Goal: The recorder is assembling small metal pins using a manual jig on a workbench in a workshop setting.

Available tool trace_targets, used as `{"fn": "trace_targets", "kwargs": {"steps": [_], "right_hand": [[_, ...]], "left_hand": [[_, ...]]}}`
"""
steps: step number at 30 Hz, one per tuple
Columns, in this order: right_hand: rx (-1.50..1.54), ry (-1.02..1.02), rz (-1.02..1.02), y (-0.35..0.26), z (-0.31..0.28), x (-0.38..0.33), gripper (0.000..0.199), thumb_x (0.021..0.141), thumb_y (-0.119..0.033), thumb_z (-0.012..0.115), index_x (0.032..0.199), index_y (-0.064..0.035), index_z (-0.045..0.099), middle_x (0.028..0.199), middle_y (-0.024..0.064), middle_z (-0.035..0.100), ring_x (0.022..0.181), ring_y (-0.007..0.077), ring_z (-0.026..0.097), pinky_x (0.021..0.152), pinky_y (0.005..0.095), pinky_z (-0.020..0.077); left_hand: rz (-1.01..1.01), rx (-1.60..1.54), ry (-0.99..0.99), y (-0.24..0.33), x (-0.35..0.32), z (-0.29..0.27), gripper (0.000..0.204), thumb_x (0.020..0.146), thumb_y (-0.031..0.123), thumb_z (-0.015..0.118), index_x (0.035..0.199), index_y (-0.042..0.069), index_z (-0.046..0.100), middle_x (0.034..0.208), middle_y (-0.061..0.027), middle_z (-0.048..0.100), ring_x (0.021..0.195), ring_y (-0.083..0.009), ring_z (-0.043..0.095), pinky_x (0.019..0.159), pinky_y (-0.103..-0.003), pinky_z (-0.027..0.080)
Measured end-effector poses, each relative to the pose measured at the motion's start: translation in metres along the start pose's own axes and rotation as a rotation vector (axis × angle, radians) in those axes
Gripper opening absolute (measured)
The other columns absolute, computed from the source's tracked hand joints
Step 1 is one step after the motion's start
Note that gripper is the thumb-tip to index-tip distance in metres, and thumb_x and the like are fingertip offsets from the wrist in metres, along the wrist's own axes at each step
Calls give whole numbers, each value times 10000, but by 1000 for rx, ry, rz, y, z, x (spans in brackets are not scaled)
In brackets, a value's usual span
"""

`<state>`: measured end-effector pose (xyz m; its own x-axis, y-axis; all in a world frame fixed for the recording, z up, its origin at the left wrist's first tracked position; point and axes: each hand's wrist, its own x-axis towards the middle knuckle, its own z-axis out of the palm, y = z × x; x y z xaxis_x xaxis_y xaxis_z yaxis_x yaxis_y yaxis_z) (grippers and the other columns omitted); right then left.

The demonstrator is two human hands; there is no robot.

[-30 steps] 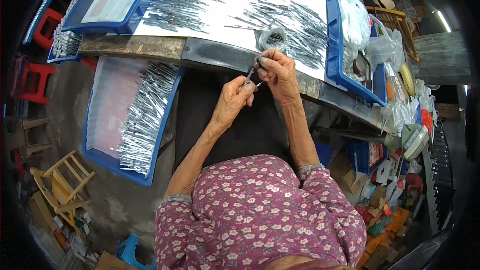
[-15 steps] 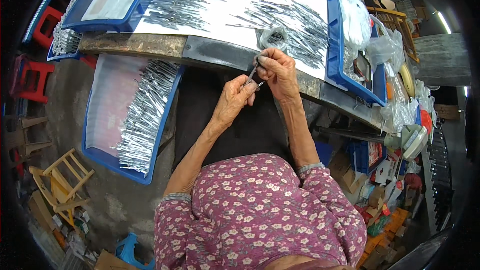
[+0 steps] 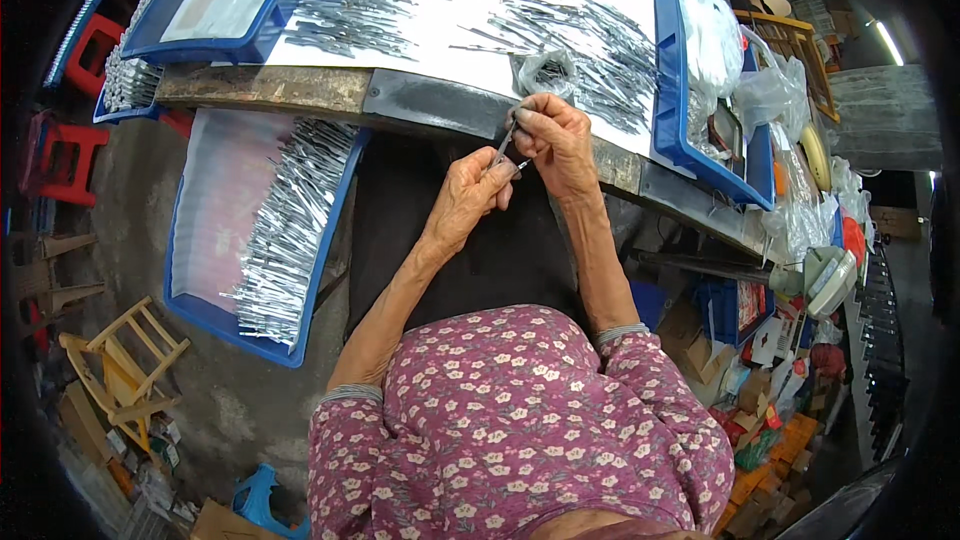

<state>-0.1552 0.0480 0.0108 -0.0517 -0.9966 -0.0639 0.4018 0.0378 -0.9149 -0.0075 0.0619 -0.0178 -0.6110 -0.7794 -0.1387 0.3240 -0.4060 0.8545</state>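
Across the white worktop [image 3: 470,30] lie heaps of thin metal pieces, too many to count, with three blue trays in view. We judge the one slim metal piece [image 3: 503,145] light, stiff and slippery (best taken by its ends): it sits over the worktop's edge, our left hand [image 3: 468,195] and right hand [image 3: 553,135] both pinching it.

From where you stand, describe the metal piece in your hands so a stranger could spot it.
Find the white worktable strewn with silvery metal pieces. At its near edge, the left hand and right hand meet. The thin metal piece pinched between them is the only one lifted off the table.
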Motion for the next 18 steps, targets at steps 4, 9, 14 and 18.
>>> {"fn": "trace_targets", "kwargs": {"steps": [4,9,14,18], "right_hand": [[-2,9,-2,0,1,0,76,804,-21,554,840,45,549,716,87,564,535,79,459,468,180,343],[-13,22,7,2,0,0,75,806,-22,553,839,46,548,710,77,560,528,76,452,465,177,339],[13,19,16,2,1,-1,76,808,-19,553,841,50,548,674,49,532,520,71,440,459,178,327],[18,32,8,2,2,-2,73,809,-13,548,841,53,547,649,28,503,509,65,426,453,178,317]], "left_hand": [[-14,-50,-24,-2,0,-2,236,890,278,495,859,46,520,590,23,480,440,-5,307,410,-144,207],[-68,-144,-67,3,-2,-2,246,891,275,494,862,33,524,590,13,479,434,-4,301,400,-138,206],[-72,-185,-89,2,-1,-3,246,891,270,492,865,27,525,587,12,476,424,-3,294,387,-136,200],[-71,-176,-77,3,-2,-2,243,893,265,490,865,26,524,581,16,471,417,-3,285,383,-139,194]]}}
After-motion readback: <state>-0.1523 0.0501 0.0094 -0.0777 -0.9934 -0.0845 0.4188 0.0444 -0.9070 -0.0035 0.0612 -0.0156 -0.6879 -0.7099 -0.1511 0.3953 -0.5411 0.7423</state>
